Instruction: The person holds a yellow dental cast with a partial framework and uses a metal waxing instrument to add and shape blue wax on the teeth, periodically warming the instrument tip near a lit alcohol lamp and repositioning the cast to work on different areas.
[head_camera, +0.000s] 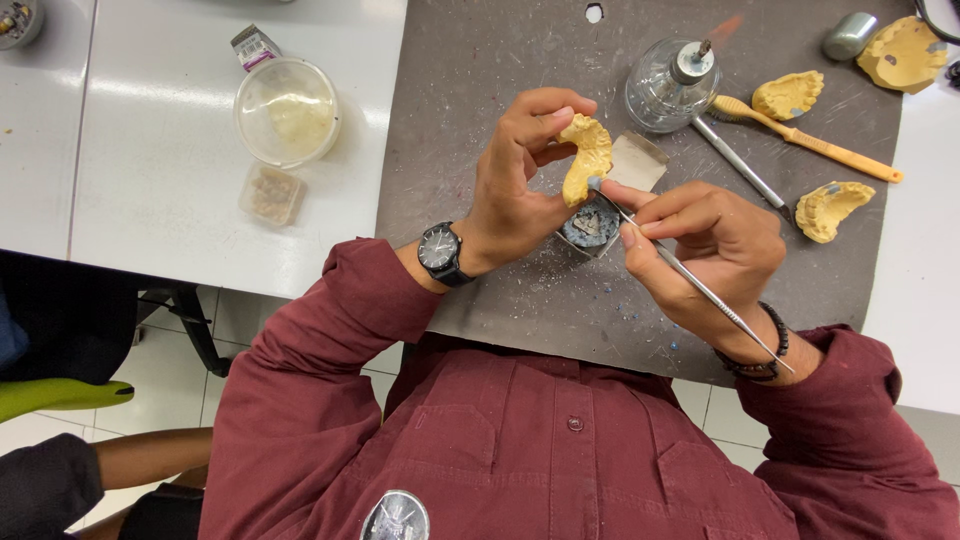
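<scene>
My left hand (520, 170) pinches a yellow plaster dental cast (585, 158) between thumb and fingers, held above the dark grey mat (480, 90). A black wristwatch (440, 250) is on that wrist. My right hand (710, 250) grips a thin metal instrument (700, 285) like a pen, its tip touching the lower edge of the cast. Below the cast sits a small square tin of blue wax (590, 225).
A lit glass spirit lamp (672, 85) stands behind the hands. Two more yellow casts (790, 95) (832, 208), a yellow-handled tool (820, 145) and a metal tool (740, 165) lie to the right. A clear round container (287, 110) rests on the white table to the left.
</scene>
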